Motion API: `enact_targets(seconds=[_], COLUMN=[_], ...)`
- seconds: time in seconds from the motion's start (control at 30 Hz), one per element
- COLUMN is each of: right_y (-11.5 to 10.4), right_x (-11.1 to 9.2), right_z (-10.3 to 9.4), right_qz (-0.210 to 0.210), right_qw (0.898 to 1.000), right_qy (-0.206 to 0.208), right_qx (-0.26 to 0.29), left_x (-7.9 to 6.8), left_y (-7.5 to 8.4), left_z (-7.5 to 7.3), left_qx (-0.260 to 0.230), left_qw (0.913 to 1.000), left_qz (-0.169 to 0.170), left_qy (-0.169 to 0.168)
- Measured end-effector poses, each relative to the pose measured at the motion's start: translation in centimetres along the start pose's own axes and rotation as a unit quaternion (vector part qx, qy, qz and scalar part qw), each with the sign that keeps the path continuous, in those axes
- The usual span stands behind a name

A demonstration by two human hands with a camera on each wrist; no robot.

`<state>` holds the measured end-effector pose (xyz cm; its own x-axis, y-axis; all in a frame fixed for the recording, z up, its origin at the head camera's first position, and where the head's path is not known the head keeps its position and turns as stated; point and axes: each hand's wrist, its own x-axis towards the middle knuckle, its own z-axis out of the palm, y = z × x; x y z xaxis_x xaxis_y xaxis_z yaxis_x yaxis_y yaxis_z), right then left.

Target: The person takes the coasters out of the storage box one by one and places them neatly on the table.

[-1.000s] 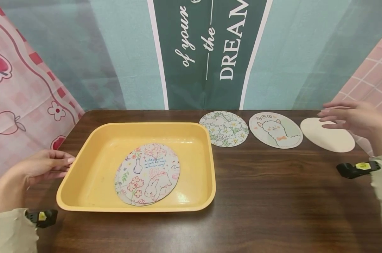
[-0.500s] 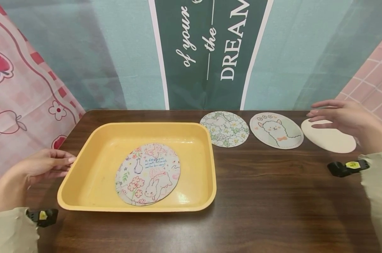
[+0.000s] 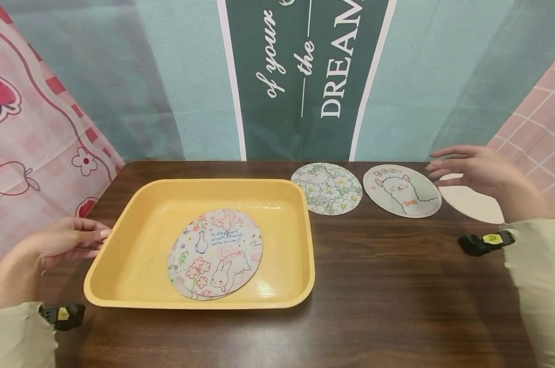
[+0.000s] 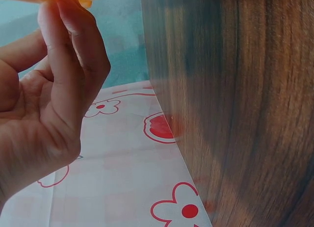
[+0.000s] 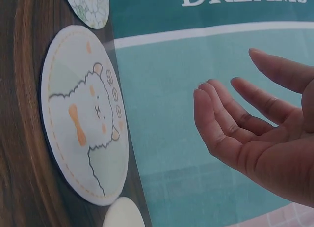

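Observation:
In the head view my left hand [image 3: 72, 243] is at the left side of a yellow tray [image 3: 308, 245], fingertips touching its outer edge. The left wrist view has those fingers [image 4: 66, 45] nearly straight against the tray's edge. Inside the tray lies a round mat [image 3: 215, 253] with a rabbit drawing, another mat's edge peeking out beneath it. My right hand [image 3: 480, 171] hovers with loosely bent fingers, holding nothing, over a plain cream mat [image 3: 472, 202], which it partly hides. Just left of it is an alpaca mat [image 3: 399, 191], large in the right wrist view.
A flowered round mat [image 3: 327, 189] lies beside the tray's right rim, in a row with the alpaca and cream mats along the back of the brown wooden table [image 3: 388, 286]. A blue-green cloth [image 3: 199, 87] hangs behind, and pink patterned cloths [image 3: 33, 153] hang at the sides.
My right hand has moved left, from over the cream mat toward the alpaca mat, covering the cream mat's left part. My left hand and the tray stay in place.

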<state>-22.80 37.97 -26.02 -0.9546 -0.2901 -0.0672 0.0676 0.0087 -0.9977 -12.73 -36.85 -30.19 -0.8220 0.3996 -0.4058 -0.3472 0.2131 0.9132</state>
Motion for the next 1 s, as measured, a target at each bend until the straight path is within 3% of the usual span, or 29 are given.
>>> enact_targets(seconds=[0.53,1.0], right_y=[-1.0,-1.2], right_x=[1.1,2.0], right_z=[2.8,4.9], right_qz=[0.03,0.034], right_qw=[0.998,0.997], right_qy=[0.01,-0.019], right_qx=[-0.059,-0.065], left_x=[-0.1,-0.1], left_y=[0.5,0.7], left_z=[-0.4,-0.4], left_qx=[0.001,-0.002], left_qw=[1.0,1.0], left_qz=[-0.003,-0.008], left_qy=[-0.004,-0.003])
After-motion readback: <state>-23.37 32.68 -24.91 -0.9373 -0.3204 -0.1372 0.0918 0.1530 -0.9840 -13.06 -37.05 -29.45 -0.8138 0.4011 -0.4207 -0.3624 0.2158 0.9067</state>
